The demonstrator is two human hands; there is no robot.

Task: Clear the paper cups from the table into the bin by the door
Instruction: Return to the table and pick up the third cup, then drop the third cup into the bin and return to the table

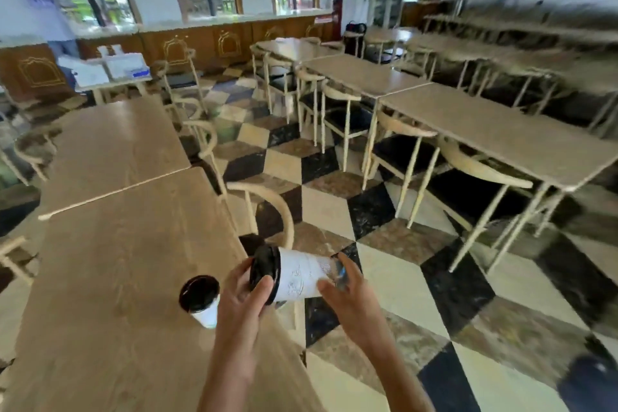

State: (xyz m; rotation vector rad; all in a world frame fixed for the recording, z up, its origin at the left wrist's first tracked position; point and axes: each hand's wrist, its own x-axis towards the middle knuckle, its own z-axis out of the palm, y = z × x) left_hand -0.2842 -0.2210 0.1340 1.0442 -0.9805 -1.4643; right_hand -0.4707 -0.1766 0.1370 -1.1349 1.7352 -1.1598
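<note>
White paper forms the body of the held cup [302,278], which lies tipped on its side in the air between both hands, just past the bench [110,278] edge and above the checkered floor [384,278]. Its black lid [264,273] faces the left hand [244,301]; its base points toward the right hand [347,291]. The left hand grips the lid end, thumb curled over the lid rim. The right hand grips the base end, fingers curled round the cup wall. A second cup [202,303], also white with a black lid, stands upright on the bench just left of the left hand, apart from it. A curved wooden chair [267,207] stands beyond the hands, beside the bench.
</note>
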